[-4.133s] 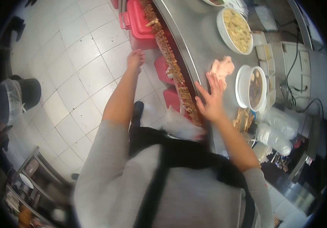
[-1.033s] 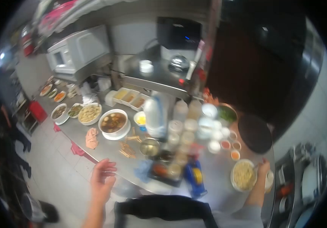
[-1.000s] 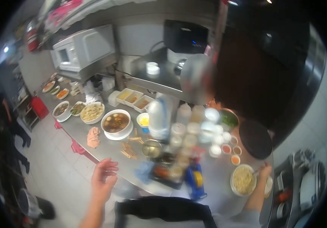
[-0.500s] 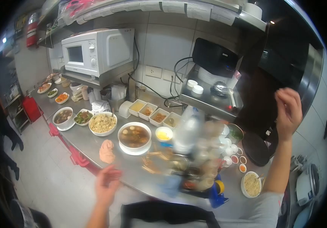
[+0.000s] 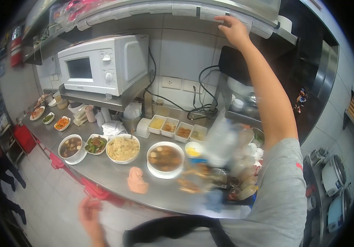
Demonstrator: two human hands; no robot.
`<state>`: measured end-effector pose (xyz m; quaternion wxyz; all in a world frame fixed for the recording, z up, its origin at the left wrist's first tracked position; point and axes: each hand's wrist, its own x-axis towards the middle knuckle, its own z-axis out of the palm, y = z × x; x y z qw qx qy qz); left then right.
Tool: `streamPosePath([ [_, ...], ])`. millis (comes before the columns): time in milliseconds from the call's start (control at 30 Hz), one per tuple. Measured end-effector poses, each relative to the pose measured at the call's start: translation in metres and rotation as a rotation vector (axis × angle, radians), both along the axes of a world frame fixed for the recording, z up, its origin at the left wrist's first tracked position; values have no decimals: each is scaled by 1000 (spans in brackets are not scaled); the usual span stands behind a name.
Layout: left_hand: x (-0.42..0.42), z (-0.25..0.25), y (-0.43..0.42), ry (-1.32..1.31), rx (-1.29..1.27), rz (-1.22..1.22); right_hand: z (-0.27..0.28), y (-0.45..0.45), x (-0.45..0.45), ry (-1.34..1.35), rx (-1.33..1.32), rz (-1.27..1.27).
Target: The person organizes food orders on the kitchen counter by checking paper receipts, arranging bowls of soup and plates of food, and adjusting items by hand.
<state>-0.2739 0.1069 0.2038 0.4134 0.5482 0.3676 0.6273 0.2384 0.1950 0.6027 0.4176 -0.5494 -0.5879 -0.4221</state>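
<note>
My right hand [image 5: 235, 32] is raised to the row of paper slips [image 5: 214, 13] along the shelf edge. Its index finger and thumb are apart, near or touching one slip; nothing is held. Low over the floor in front of the counter is my left hand [image 5: 89, 209], blurred, its fingers loosely curled and their grip unclear. Nearest to it on the counter lies a crumpled pink cloth [image 5: 137, 180]. Behind the cloth stand a bowl of brown soup with eggs [image 5: 165, 158] and a bowl of fried rice [image 5: 123, 148].
A white microwave [image 5: 103, 65] sits on a wall shelf. Sauce containers [image 5: 170, 126], a smaller soup bowl [image 5: 70, 147], a vegetable dish [image 5: 96, 144] and blurred bottles line the steel counter [image 5: 115, 175]. Red bins [image 5: 90, 187] are below. Another person's legs [image 5: 10, 173] show at far left.
My right hand has moved up and left from beside the dark cabinet to the paper slips. My left hand is lower and further left. The view has shifted, and the microwave looks larger.
</note>
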Motion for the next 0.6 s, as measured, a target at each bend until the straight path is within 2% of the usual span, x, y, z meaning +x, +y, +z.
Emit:
streamPosePath([
  [133,-9,2,3,-10,-21,44,6,6,-8,357,-69,57],
  [333,-8,3,-1,-13,-8,99,7,28,16,378,37,170],
  [433,-6,2,-4,-3,22,115,8,30,17,322,63,110],
  [600,2,0,-6,-27,27,118,9,25,13,346,63,169],
])
